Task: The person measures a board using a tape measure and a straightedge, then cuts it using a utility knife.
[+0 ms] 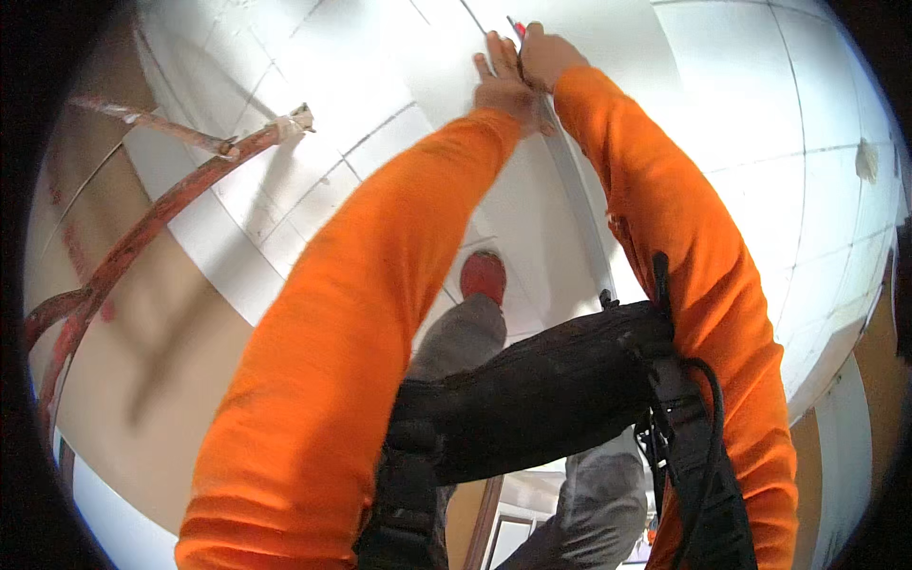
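Both my orange-sleeved arms reach to the top of the view. My left hand [505, 87] lies at a long grey metal strip [575, 185], its fingers stretched out and slightly apart. Just right of it my right hand [554, 59] is closed on a small red object [521, 29], too small to make out fully, beside the strip's far end. The strip runs down over white square tiles [788, 85] toward my body, partly hidden by my black strapped gear.
A rusty red metal frame [190, 190] with bent bars stands at the left over a beige surface [180, 380]. My red shoe [483, 277] rests on the pale surface below my arms. Black straps and a cable [712, 408] hang at my front.
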`<move>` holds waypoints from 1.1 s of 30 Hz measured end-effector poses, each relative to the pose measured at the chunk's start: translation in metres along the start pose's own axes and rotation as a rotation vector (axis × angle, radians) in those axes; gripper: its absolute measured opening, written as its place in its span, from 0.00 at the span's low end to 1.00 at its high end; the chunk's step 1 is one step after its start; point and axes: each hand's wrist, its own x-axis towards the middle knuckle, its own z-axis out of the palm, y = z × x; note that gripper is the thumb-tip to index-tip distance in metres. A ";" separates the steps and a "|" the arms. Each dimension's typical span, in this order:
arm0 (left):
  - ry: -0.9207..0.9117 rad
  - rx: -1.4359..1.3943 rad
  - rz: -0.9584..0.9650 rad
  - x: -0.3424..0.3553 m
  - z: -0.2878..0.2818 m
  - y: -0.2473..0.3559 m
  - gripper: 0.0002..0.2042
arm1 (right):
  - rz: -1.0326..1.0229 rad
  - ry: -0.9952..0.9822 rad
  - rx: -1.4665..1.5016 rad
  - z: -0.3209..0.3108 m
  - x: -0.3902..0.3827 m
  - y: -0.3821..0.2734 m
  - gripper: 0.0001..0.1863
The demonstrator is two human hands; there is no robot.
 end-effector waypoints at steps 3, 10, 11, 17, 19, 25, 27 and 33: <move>-0.040 -0.114 -0.188 -0.018 -0.019 0.007 0.72 | 0.019 -0.098 0.012 0.017 -0.074 0.042 0.15; 0.049 -0.004 -0.121 -0.012 -0.003 0.014 0.67 | 0.212 -0.270 0.069 0.072 -0.256 0.146 0.19; -0.087 -0.191 -0.198 -0.015 -0.024 0.032 0.70 | 0.268 -0.276 0.059 0.081 -0.283 0.167 0.21; 0.090 -0.200 -0.112 -0.006 -0.008 0.013 0.75 | 0.254 -0.195 0.044 0.122 -0.347 0.205 0.18; 0.069 -0.285 -0.028 -0.008 0.007 0.010 0.69 | 0.315 -0.238 0.112 0.108 -0.346 0.194 0.16; -0.035 -0.040 -0.033 -0.128 0.090 0.167 0.65 | 0.329 -0.211 0.208 0.101 -0.357 0.205 0.12; -0.015 -0.125 -0.089 -0.152 0.092 0.196 0.67 | 0.293 -0.210 0.236 0.099 -0.352 0.202 0.10; -0.019 -0.069 -0.150 -0.148 0.098 0.207 0.71 | 0.204 -0.168 0.235 0.110 -0.351 0.210 0.12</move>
